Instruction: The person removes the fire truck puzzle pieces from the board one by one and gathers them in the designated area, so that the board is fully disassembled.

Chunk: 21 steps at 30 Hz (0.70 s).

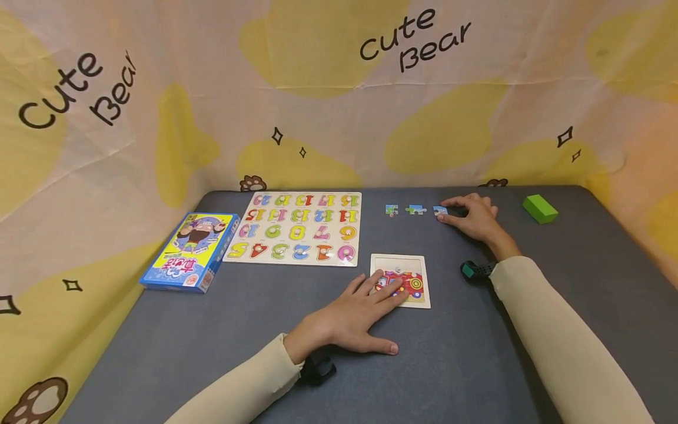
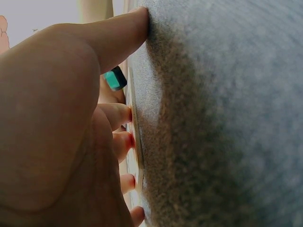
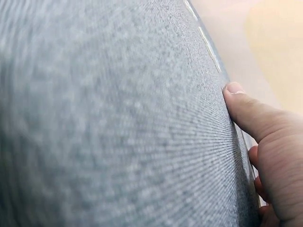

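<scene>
My left hand (image 1: 356, 318) lies spread over a small framed puzzle board (image 1: 399, 260) with a red vehicle picture. Its fingers rest on the board's left part and hide some of the picture, while the thumb touches the table, as the left wrist view also shows. Farther back, my right hand (image 1: 474, 218) pinches a blue-and-white puzzle piece (image 1: 439, 210) between thumb and index finger, at table level. To its left lie two more jigsaw pieces, a blue-green one (image 1: 415, 209) and a greener one (image 1: 391, 209). In the right wrist view, the pinched piece is hidden.
A number puzzle board (image 1: 296, 262) with colourful knobbed numerals lies at the back left. Beside it is a blue-and-yellow box (image 1: 190, 253). A green block (image 1: 540, 209) stands at the back right of the grey table (image 1: 450, 377). A patterned cloth (image 1: 339, 118) rises behind.
</scene>
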### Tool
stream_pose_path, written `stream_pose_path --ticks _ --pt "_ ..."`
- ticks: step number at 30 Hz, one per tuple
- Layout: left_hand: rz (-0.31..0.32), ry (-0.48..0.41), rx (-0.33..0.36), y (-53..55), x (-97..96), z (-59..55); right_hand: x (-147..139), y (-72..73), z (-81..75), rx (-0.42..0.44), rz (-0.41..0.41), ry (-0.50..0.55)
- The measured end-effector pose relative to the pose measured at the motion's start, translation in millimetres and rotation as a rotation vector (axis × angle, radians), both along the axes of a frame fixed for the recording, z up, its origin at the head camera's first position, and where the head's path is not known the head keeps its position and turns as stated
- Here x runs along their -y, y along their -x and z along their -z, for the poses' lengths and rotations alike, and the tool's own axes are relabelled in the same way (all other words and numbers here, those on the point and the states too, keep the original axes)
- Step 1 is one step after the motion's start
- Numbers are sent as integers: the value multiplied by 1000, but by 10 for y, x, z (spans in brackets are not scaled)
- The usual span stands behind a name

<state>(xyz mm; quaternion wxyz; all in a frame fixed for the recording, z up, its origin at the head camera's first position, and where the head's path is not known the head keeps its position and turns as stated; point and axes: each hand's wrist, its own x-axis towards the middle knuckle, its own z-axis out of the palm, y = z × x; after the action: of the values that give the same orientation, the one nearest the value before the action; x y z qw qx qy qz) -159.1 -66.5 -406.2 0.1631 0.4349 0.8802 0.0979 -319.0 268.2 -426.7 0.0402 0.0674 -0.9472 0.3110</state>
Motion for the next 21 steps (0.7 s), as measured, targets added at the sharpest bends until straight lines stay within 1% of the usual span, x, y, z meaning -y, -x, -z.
stream_pose_path --ticks 6,14,21 --pt "0 -1 -2 -8 0 4 1 7 25 -7 23 0" --pt "-3 7 0 3 -5 16 15 0 21 -10 25 -7" --pt "-1 3 1 17 -1 25 6 23 37 -17 27 -8"
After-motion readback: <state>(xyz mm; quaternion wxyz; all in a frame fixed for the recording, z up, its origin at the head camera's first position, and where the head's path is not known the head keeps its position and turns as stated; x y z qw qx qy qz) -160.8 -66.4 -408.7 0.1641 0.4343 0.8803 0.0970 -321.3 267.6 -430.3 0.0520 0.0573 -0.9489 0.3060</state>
